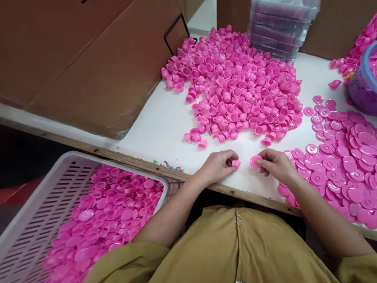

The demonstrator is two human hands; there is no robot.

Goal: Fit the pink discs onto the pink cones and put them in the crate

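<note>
Near the table's front edge, my left hand [220, 165] is closed around a small pink toy cup [236, 163]. Just to its right, my right hand [274, 164] pinches a round pink toy saucer [254, 162] by its edge. Cup and saucer are a short gap apart. Beyond my hands spreads a big heap of pink toy cups [239, 83]. On the right, a pile of flat pink saucers [349, 164] lies beside my right forearm.
A large cardboard box [82, 56] stands at left. Below the table edge sits a white slotted basket [40, 215] of pink pieces. Stacked clear plastic boxes [279, 29] rise behind the cups. A blue basket [367, 93] with saucers stands at right. Colourful scraps [168, 165] lie near the edge.
</note>
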